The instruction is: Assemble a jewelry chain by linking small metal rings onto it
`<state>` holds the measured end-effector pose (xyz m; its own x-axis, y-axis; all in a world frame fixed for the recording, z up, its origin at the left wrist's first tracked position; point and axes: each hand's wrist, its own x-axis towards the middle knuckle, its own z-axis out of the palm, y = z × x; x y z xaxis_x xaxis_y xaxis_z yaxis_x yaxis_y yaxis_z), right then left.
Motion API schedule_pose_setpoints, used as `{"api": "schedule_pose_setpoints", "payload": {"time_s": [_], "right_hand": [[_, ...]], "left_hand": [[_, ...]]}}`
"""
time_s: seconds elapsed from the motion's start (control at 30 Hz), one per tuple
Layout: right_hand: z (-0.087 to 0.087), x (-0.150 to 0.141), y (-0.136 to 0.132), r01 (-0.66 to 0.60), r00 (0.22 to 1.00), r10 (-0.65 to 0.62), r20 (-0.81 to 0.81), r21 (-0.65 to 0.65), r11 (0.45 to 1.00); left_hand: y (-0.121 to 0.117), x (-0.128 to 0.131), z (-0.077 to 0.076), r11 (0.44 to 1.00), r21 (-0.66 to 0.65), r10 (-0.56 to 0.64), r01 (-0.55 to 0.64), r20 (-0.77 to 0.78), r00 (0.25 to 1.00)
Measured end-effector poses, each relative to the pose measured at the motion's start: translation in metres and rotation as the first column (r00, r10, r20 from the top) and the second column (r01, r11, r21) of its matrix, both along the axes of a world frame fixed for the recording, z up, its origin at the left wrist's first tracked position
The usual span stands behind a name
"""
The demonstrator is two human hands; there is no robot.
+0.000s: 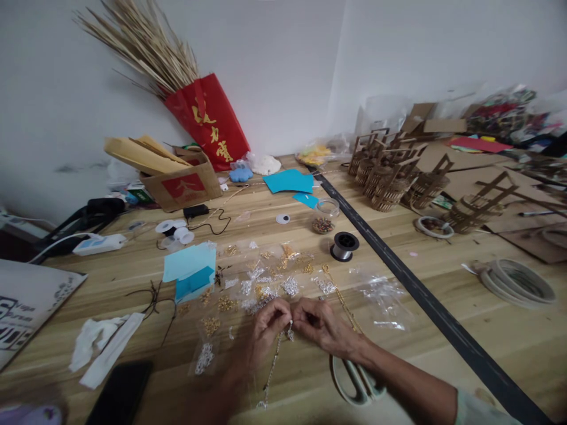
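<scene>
My left hand (271,327) and my right hand (319,324) meet fingertip to fingertip over the wooden table. Pinched between them is the upper end of a silver chain (273,363), which hangs down toward the table edge. A small silver charm (290,334) dangles just below the fingertips. What exactly each fingertip grips there is too small to tell. Beyond the hands lie small bags of silver findings (290,287) and gold findings (227,303). Under my right forearm rest scissors with pale handles (354,381), partly hidden. A gold chain (342,298) runs beside my right hand.
A wire spool (344,246) and a jar of beads (323,224) stand beyond the hands. A black strip (381,251) crosses the table. Small wooden baskets (385,186) and coiled rings (516,283) are on the right. A dark phone (119,392) lies front left.
</scene>
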<state>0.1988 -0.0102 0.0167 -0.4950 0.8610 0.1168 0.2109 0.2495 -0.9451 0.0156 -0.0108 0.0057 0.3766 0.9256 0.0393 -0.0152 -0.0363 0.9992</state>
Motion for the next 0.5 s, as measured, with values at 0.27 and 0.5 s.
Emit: {"api": "schedule_pose_setpoints", "payload": {"time_s": [0.27,0.5], "right_hand": [[0.0004,0.0007,0.0004,0.014,1.0,-0.014,0.003,0.03,0.999],[0.0034,0.0003,0.0009,0.025,0.998,-0.03,0.05,0.095,0.995]], "left_hand": [[-0.0002,0.0023,0.0014,0.999,-0.026,0.029,-0.028,0.04,0.999],[-0.001,0.0025,0.0042,1.0,0.005,0.018,-0.018,0.037,0.999]]}}
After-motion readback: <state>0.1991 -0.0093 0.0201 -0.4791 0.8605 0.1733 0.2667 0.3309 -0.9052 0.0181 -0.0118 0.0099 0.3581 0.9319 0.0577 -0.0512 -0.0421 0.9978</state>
